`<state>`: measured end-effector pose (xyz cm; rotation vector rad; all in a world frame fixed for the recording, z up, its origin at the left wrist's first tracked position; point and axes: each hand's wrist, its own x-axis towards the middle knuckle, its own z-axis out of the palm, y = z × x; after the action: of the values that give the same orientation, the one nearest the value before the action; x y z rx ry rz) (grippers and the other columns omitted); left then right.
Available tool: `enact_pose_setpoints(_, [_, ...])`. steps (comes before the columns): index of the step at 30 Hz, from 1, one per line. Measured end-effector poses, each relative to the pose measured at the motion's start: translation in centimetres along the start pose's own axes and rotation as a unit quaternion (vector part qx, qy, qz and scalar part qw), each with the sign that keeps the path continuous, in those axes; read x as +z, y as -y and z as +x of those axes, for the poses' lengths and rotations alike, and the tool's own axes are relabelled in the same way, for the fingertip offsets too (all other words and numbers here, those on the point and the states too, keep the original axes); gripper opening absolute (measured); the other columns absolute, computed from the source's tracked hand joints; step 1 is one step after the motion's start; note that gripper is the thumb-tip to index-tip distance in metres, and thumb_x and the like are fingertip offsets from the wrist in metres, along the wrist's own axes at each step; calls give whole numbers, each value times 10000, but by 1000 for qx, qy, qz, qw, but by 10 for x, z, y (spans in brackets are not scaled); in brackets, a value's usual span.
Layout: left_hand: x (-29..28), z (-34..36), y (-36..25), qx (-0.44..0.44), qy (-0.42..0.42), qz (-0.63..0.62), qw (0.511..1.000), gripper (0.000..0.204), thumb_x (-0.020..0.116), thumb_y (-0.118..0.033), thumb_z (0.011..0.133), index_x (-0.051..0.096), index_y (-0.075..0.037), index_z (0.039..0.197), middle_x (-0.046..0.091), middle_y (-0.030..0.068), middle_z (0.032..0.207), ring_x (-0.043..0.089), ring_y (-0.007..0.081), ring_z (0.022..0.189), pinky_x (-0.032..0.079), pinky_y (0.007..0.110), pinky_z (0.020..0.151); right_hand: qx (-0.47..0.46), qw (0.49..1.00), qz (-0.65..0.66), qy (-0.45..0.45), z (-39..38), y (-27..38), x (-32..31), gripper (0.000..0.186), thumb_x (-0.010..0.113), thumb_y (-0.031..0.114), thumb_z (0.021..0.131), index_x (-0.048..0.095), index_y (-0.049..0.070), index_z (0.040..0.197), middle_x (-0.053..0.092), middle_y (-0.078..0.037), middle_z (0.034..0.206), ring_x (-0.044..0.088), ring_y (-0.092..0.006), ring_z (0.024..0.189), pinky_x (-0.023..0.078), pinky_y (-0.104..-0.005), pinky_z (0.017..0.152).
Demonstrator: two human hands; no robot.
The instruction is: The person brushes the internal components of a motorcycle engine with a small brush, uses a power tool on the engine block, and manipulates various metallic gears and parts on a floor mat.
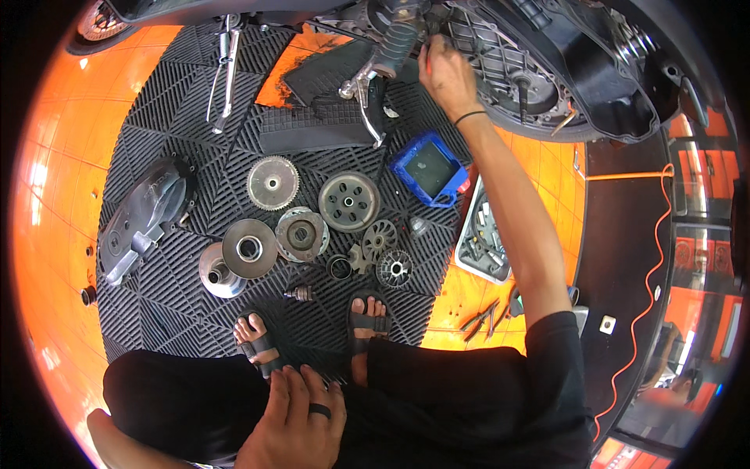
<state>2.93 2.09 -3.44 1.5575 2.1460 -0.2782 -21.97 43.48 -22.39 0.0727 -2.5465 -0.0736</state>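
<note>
My right hand [448,78] reaches up beside the vehicle's spring shock [397,43] and the open transmission housing [500,70], its fingers closed round a small red object [429,69], mostly hidden. My left hand [297,418], a dark ring on one finger, rests on my dark-clad leg with fingers loosely apart and nothing visible in them. On the black ribbed mat [156,305] lie a toothed gear [273,183], a holed drum [348,202], several pulley discs [242,248], a finned wheel [394,268] and a black ring [338,266].
A black casing [144,215] lies at the left. A blue tray [426,168], a metal tray of tools [486,234] and pliers [483,316] are at the right. An orange hose [652,293] runs along the dark strip. The stand [224,74] reaches down at the top.
</note>
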Motion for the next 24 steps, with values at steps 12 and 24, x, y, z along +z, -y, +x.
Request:
enact_pose_setpoints(12, [-2,1,16,-9,16,-4,1000,454,494,-194,960,551,-15,1374,591,222,1315,508,350,1322,348,450,1183,43,996,58,-60,-4,6,3,217,609,212,961,579,-1,987,674,-270,740,682,-445,664,547,-518,587])
enact_pose_setpoints(24, [-22,-16,92,-41,-13,-211,977,632,715,-398,866,595,6,1336,642,205,1232,634,360,1109,489,464,977,165,935,249,-190,-4,24,19,186,631,168,975,620,-9,1032,708,-183,748,713,-315,662,552,-393,602])
